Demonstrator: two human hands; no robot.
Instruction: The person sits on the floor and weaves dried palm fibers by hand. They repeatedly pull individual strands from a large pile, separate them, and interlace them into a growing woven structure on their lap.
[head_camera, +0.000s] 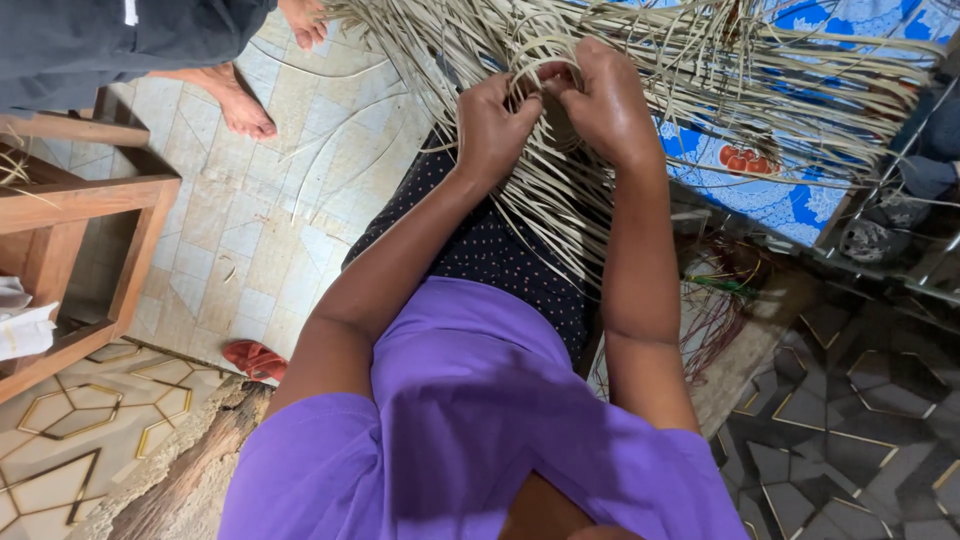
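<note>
Both my hands work in a big loose bundle of pale dried reed strips that spreads across my lap and over a blue patterned cloth. My left hand pinches a curved loop of the strips between thumb and fingers. My right hand is closed on the same loop just to the right, the two hands touching. Long strip ends hang down over my dark dotted skirt.
Another person's bare feet stand on the pale tiled floor at the upper left. A wooden stool or table frame stands at the left. A red sandal lies by my side. Dark patterned tiles lie at the lower right.
</note>
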